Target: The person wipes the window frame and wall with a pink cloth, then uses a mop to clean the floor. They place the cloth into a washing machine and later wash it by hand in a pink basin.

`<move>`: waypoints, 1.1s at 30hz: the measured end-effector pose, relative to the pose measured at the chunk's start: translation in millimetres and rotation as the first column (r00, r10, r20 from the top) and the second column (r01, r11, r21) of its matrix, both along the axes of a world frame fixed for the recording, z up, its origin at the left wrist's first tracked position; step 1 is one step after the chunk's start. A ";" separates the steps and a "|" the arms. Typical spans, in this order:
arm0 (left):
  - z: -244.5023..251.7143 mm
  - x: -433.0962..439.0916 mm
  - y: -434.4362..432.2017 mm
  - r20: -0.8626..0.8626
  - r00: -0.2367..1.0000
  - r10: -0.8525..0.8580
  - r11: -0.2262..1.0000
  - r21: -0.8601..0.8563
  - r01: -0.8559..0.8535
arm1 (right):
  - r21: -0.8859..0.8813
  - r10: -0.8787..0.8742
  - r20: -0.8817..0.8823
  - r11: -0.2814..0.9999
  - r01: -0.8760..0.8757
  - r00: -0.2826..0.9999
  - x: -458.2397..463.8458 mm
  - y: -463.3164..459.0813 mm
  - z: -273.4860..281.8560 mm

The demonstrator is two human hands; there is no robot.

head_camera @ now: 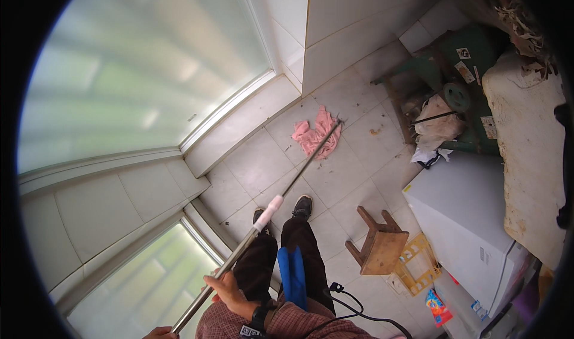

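A telescopic metal pole (pixel 240 250) runs slantwise from the lower left towards the floor ahead of me. My right hand (pixel 229 293), with a dark watch at the wrist, is closed around its lower part. Further down, at the bottom edge of the picture, my left hand (pixel 159 333) holds the pole near its end and is partly cut off. A pale pink collar (pixel 268 212) joins the thick tube to the thinner one. The pole's far tip lies over a crumpled pink cloth (pixel 314 135) on the tiled floor (pixel 244 159); I cannot tell whether they are attached.
A small wooden stool (pixel 384 251) stands right of my legs, beside a yellow plastic crate (pixel 419 262). Beyond are a white appliance (pixel 466 204) and a green machine with a pulley (pixel 456 97). A black cable (pixel 372 317) loops at lower right. Frosted windows (pixel 148 70) line the left.
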State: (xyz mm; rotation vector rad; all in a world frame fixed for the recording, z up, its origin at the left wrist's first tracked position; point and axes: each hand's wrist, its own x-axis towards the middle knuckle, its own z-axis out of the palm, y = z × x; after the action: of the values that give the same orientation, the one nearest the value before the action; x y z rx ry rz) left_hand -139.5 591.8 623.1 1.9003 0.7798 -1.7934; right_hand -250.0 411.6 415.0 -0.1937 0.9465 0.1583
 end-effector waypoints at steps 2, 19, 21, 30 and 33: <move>-18.4 5.1 -28.7 -0.046 0.999 -0.007 0.997 -0.074 0.004 | -0.101 -0.069 -0.029 0.993 0.066 0.997 6.1 -30.5 -18.1; -51.6 24.9 -129.8 -0.133 0.860 -0.493 0.870 -0.091 0.485 | -0.160 -0.245 0.008 0.957 0.243 0.969 -35.4 -106.4 -52.0; -51.3 36.9 -138.6 -0.082 0.742 -0.666 0.746 -0.096 0.659 | -0.147 -0.289 0.001 0.947 0.286 0.957 -32.1 -111.9 -47.2; 49.6 132.2 -148.0 0.110 0.220 -0.969 0.234 0.141 0.962 | 0.301 -0.506 0.040 0.829 0.472 0.862 -3.7 -102.4 -31.1; 59.3 136.5 -136.0 0.155 0.122 -0.980 0.149 0.183 0.972 | 0.281 -0.430 -0.010 0.865 0.416 0.903 -3.5 -97.3 -55.0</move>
State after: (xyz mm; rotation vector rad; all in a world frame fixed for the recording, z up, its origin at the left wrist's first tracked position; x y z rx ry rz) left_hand -3.0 455.8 682.4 2.8998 -0.9293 -1.9861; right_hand -253.5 314.2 359.9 0.2719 0.8822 -0.1224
